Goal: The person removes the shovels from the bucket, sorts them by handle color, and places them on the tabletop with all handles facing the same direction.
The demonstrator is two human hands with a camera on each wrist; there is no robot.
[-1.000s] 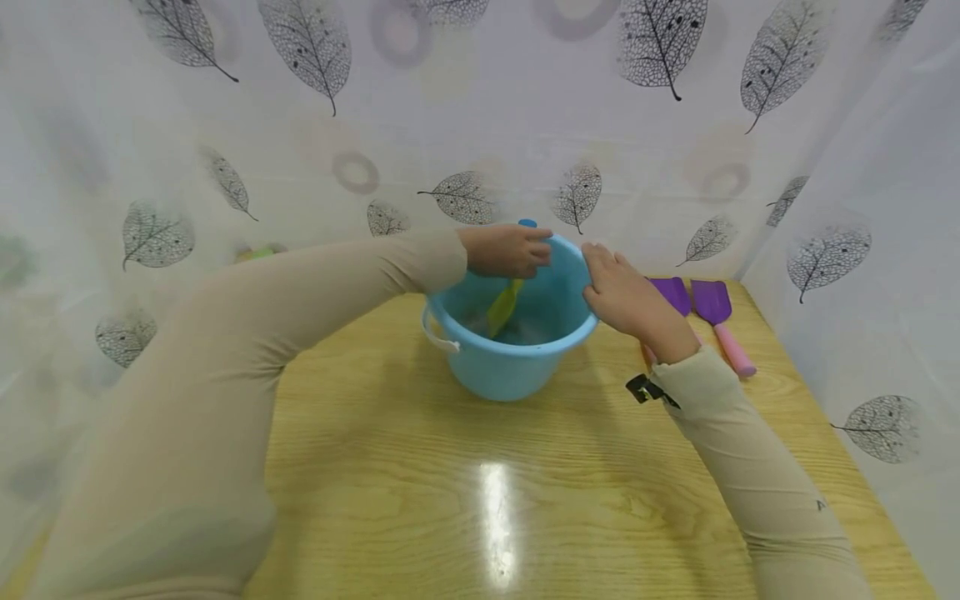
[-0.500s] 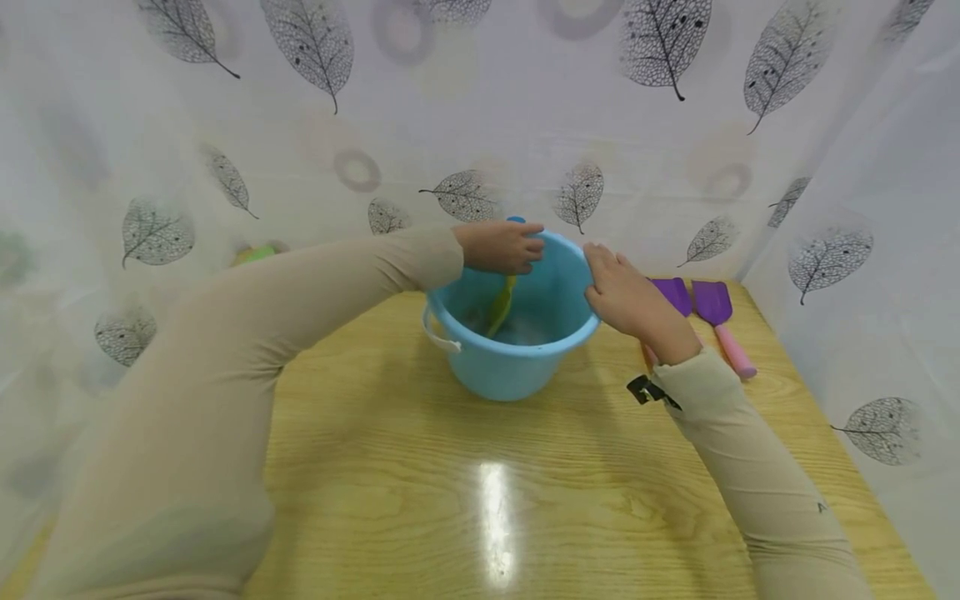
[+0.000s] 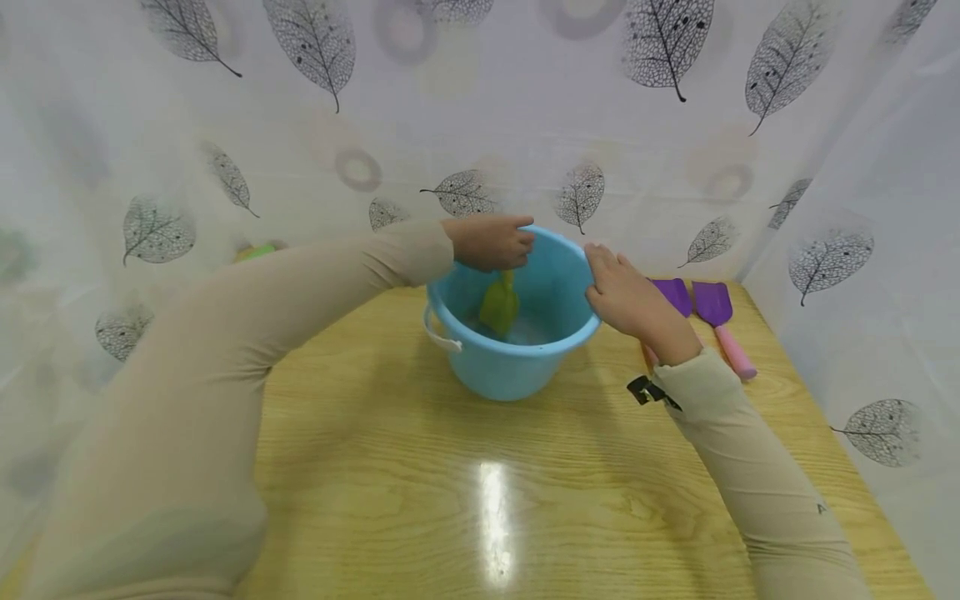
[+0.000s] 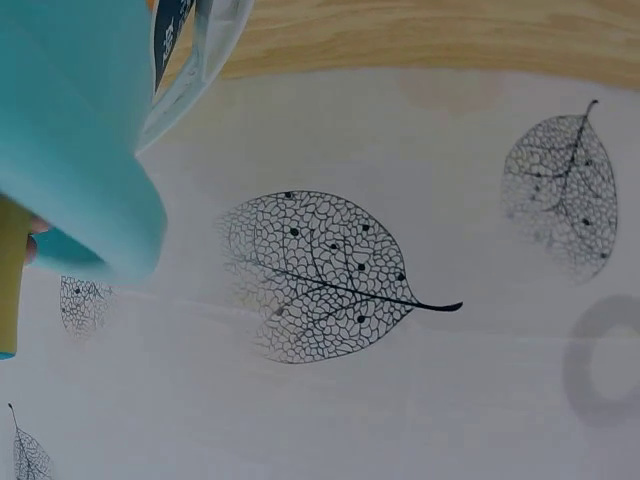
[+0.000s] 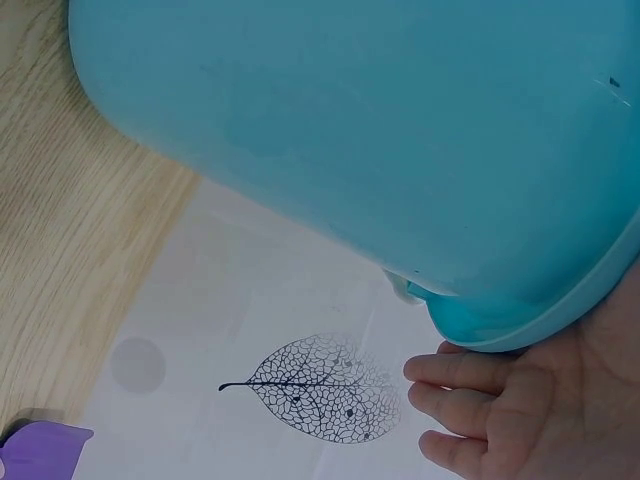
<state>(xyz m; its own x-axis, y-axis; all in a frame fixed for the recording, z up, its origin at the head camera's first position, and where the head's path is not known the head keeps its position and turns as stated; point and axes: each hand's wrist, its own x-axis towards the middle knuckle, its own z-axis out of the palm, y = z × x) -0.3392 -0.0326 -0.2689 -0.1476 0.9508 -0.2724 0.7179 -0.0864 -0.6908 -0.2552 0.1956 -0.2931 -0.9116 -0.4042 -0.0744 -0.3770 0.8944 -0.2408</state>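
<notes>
A light blue bucket (image 3: 504,372) stands upright on the wooden table in the head view. My left hand (image 3: 492,242) is over its far left rim and grips a toy shovel by the handle. The shovel's yellow-green blade (image 3: 499,307) hangs down inside the bucket, near its pale greyish bottom. In the left wrist view the yellow handle (image 4: 11,280) shows at the left edge beside the bucket rim (image 4: 95,215). My right hand (image 3: 628,293) rests on the bucket's right rim. Its fingers (image 5: 455,372) lie fairly straight past the rim in the right wrist view.
Right of the bucket lie two shovels with purple blades (image 3: 712,302) and pink handles, one partly hidden by my right hand. A white bail handle (image 3: 441,335) hangs at the bucket's left side. Something green (image 3: 259,251) shows behind my left sleeve. A leaf-print curtain (image 3: 495,108) encloses the table.
My left hand has shifted slightly left along the rim with the shovel. The blade has turned from edge-on to showing its broad face. My right hand stays on the rim.
</notes>
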